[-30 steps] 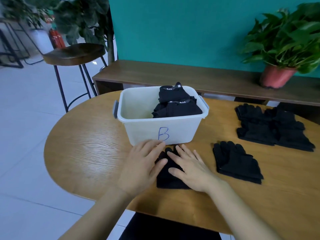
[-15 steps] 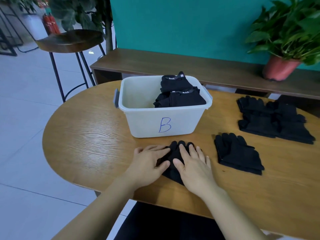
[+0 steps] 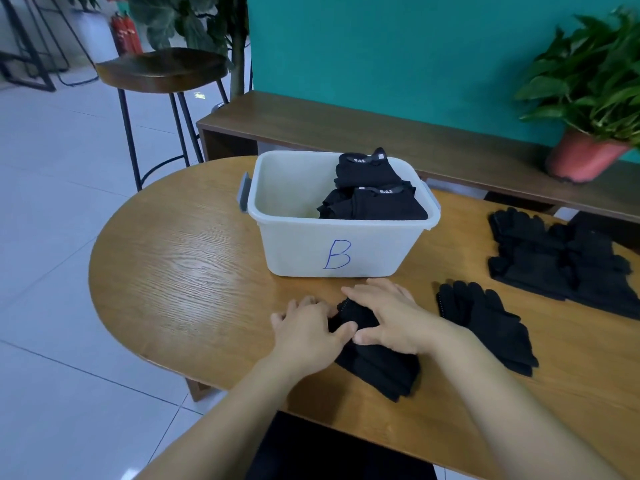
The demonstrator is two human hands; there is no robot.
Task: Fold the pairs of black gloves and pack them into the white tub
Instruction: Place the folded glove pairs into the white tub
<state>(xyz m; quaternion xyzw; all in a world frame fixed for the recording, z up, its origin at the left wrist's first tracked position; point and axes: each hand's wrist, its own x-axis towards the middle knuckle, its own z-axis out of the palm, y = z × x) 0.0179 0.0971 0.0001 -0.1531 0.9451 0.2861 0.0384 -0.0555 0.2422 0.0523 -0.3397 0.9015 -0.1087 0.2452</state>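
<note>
Both hands, left (image 3: 308,336) and right (image 3: 391,320), pinched the glove pair (image 3: 379,368), its fingertip end toward the white tub (image 3: 332,247) just beyond.

One head-worn camera looks forward and down from just above the near edge of the wooden table (image 3: 180,271), close over it. The white tub (image 3: 298,244) sits centre frame; beyond it the view faces the teal wall (image 3: 381,57). No second view shares anything.
</note>
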